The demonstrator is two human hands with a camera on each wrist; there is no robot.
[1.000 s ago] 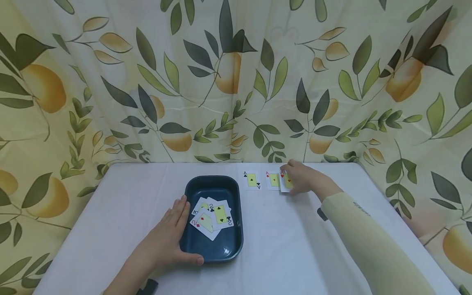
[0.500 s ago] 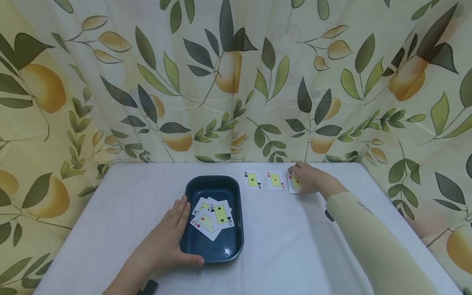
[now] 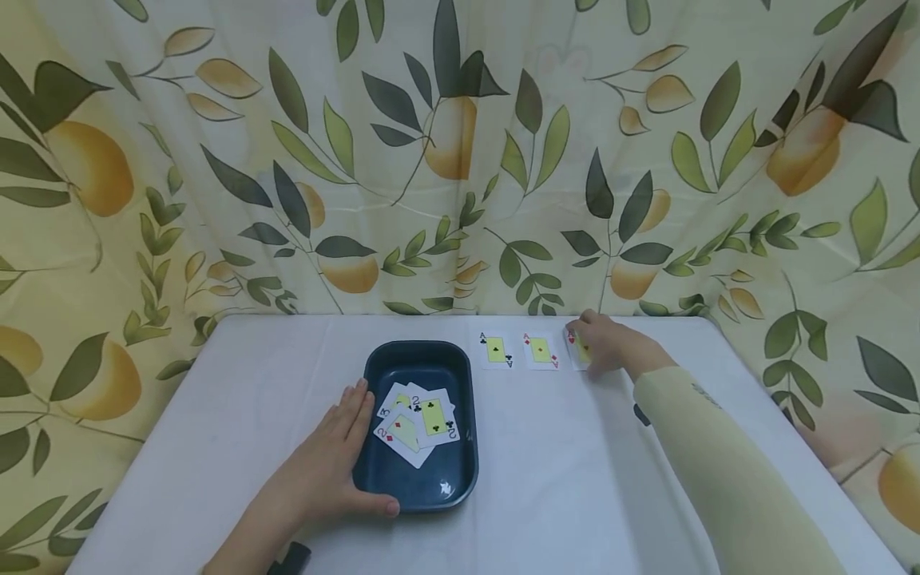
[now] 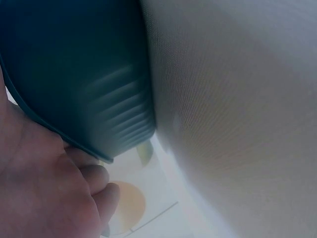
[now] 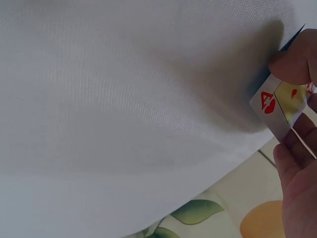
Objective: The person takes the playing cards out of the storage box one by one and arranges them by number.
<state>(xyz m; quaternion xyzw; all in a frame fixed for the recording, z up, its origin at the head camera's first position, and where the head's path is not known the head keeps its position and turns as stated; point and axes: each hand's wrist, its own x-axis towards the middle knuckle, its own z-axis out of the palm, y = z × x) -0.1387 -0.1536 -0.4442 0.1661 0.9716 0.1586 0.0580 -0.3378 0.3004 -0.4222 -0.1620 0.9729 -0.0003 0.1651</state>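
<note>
In the head view my right hand (image 3: 611,347) is at the table's far right, pinching the ace of hearts (image 3: 574,359) between thumb and fingers. The right wrist view shows this card (image 5: 291,99) tilted close over the cloth, its face partly covered by the thumb. Left of it lie the ace of diamonds (image 3: 541,351) and the ace of clubs (image 3: 496,351), face up in a row. My left hand (image 3: 319,463) rests along the left rim of a dark blue tray (image 3: 424,491), fingers extended and thumb at the near corner.
In the tray, the two of clubs (image 3: 434,418) and two of diamonds (image 3: 404,435) overlap other cards, partly hidden. A white cloth (image 3: 546,471) covers the table. A curtain (image 3: 402,239) printed with fruit and leaves hangs behind the far edge.
My right hand has moved right with the ace of hearts, which overlapped the ace of diamonds and is now apart from it. The left hand stays on the tray.
</note>
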